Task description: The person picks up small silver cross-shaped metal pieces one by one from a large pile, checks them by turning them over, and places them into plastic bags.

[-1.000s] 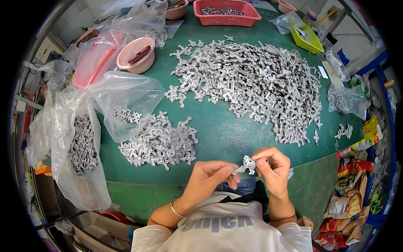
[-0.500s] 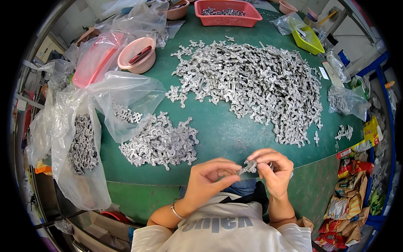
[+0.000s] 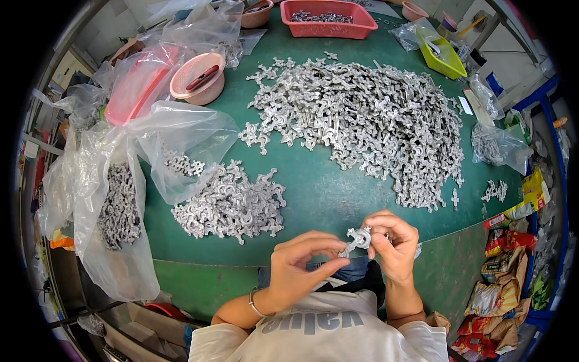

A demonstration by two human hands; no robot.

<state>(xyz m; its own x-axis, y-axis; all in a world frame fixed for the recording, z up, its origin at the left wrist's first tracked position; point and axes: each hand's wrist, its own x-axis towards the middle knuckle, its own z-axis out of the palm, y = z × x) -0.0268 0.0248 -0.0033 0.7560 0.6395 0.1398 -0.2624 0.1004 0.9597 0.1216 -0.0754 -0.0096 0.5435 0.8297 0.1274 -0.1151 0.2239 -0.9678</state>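
Just past the table's near edge, my left hand (image 3: 303, 260) pinches the lower end of a small silver-grey metal casting (image 3: 358, 239) between thumb and fingers. The casting has a curved, hook-like body with short knobs. My right hand (image 3: 395, 244) is closed, its fingertips right beside the casting's right side; whether they touch it I cannot tell. A bit of something greyish shows between its curled fingers, too small to name. Similar castings form a large pile (image 3: 362, 114) ahead of my hands and a smaller pile (image 3: 232, 205) to the left.
Clear plastic bags (image 3: 90, 205) stand at left, one with castings inside. A pink bowl (image 3: 199, 78) holds a red-handled tool. Farther off are a red tray (image 3: 329, 27) of metal parts and a yellow-green basket (image 3: 443, 58). A few castings (image 3: 494, 190) lie at the right.
The casting has turned, so its curved side now shows more fully. My right fingers have shifted from over its top to its right side. My left hand has barely moved.
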